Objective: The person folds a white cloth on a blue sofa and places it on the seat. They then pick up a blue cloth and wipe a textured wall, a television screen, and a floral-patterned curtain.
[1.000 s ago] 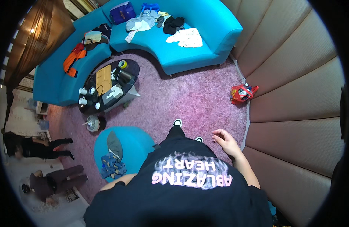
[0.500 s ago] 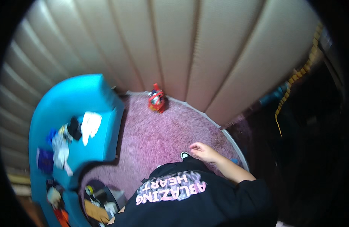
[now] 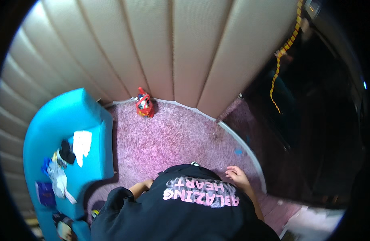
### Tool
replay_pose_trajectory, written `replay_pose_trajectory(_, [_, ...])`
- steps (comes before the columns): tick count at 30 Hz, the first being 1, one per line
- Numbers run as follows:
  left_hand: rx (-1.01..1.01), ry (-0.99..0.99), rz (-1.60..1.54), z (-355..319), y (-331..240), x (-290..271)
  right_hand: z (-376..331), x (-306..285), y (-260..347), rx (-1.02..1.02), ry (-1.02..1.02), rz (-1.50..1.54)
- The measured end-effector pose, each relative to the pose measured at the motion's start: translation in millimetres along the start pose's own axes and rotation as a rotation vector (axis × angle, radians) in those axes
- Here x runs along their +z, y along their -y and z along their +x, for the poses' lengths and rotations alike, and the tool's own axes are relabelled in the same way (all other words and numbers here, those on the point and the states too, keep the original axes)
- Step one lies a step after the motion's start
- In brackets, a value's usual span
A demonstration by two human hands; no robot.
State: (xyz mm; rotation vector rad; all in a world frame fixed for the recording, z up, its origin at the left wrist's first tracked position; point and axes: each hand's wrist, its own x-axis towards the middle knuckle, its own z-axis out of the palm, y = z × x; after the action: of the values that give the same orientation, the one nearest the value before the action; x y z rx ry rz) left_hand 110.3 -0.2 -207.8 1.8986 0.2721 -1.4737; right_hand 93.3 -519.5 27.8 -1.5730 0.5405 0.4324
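My right hand (image 3: 237,176) hangs beside my body over the pink carpet (image 3: 165,140), its fingers loosely apart and nothing in them. On the other side, my left hand (image 3: 143,186) is close against my black shirt (image 3: 152,213); its fingers are hidden, so I cannot make out whether it holds anything. The tip of one black-and-white shoe (image 3: 195,164) shows beyond the shirt hem. Neither hand touches the blue curved sofa (image 3: 56,112) to the left.
Clothes, including a white garment (image 3: 81,145) and a black one (image 3: 67,151), lie on the sofa beside a purple pouch (image 3: 45,193). A red bag (image 3: 144,105) stands by the padded wall (image 3: 152,48). Right, a dark glossy surface (image 3: 313,128) has a yellow-black strip (image 3: 287,44).
My view has turned and shifted right, so sofa and red bag sit farther left. My left hand has come into view beside the shirt. My right hand stays empty.
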Motion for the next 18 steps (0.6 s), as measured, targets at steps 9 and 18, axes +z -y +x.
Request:
replay_pose_trajectory(9, [-0.205, 0.253, -1.479, -215.1, -10.3, 108.3, 129.3, 29.5, 88.9, -0.123, 0.513, -0.345])
replay_pose_trajectory(18, [-0.085, 0.029, -1.909, -265.0, -9.7, 343.1, 164.4, 209.9, 60.5, -0.135, 1.147, -0.792])
